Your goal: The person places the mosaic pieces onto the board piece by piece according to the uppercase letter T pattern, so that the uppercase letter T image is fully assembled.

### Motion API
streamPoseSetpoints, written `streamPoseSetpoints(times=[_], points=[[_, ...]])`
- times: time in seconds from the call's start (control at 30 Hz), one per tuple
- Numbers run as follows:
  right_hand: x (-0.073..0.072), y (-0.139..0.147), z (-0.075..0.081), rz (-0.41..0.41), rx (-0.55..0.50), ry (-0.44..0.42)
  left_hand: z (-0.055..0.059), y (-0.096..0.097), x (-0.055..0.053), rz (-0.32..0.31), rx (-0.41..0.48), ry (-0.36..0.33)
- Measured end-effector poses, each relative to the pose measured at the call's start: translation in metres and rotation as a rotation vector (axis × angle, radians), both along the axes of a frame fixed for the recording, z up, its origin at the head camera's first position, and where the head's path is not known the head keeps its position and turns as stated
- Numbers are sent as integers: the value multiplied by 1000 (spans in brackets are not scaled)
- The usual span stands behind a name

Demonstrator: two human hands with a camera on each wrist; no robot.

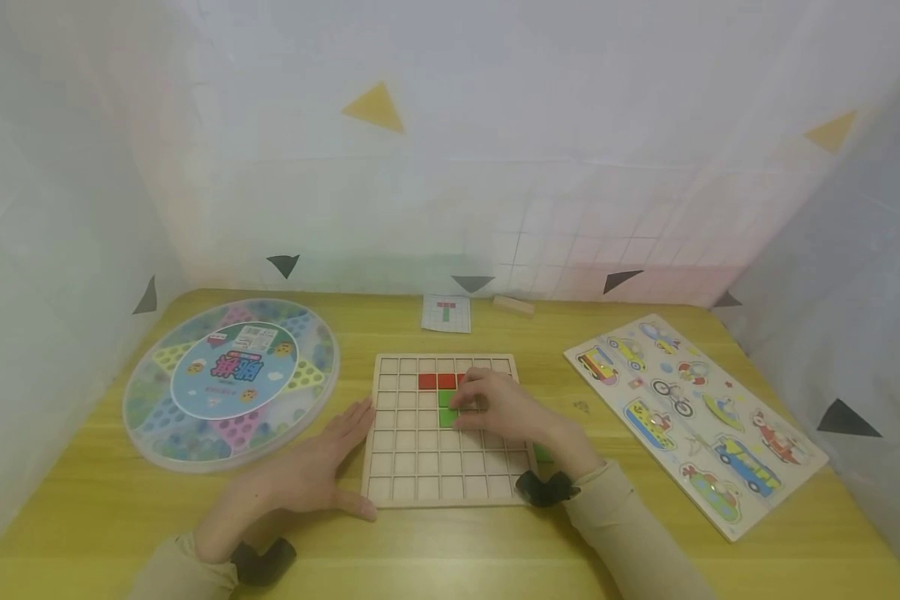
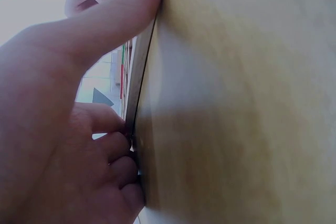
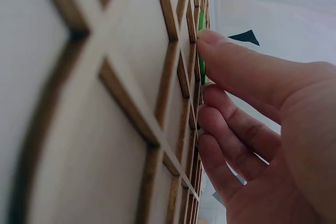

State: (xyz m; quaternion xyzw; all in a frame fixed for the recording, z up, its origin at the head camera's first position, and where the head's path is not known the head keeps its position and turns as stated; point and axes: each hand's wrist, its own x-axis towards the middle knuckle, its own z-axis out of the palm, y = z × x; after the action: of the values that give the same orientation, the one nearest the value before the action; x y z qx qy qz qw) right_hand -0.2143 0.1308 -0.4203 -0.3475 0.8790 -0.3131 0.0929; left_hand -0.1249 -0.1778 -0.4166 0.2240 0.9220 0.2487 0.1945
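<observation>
A wooden grid board (image 1: 429, 487) lies in the middle of the table. Red tiles (image 1: 437, 382) sit in a row in its upper cells, partly covered by my right hand. Below them is a column of green tiles (image 1: 447, 398). With thumb and forefinger my right hand (image 1: 498, 406) pinches a green tile (image 3: 202, 59) at the grid; its other fingers are curled close over the board. My left hand (image 1: 311, 467) is spread at the board's left side, fingertips at the edge and thumb by the near left corner. Another green piece (image 1: 543, 452) shows partly beneath my right wrist.
A pattern card (image 1: 446, 314) with a red and green T lies behind the board, beside a small wooden block (image 1: 513, 306). On the left is a round Chinese checkers box (image 1: 150, 433). A vehicle picture puzzle (image 1: 693, 429) lies at the right. White sheeting (image 1: 450, 192) encloses the table.
</observation>
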Motion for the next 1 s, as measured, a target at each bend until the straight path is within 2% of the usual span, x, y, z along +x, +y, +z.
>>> streamPoseSetpoints(times=[1.0], points=[[0, 0, -1, -22, 14, -16, 0, 0, 0, -1, 7, -6]])
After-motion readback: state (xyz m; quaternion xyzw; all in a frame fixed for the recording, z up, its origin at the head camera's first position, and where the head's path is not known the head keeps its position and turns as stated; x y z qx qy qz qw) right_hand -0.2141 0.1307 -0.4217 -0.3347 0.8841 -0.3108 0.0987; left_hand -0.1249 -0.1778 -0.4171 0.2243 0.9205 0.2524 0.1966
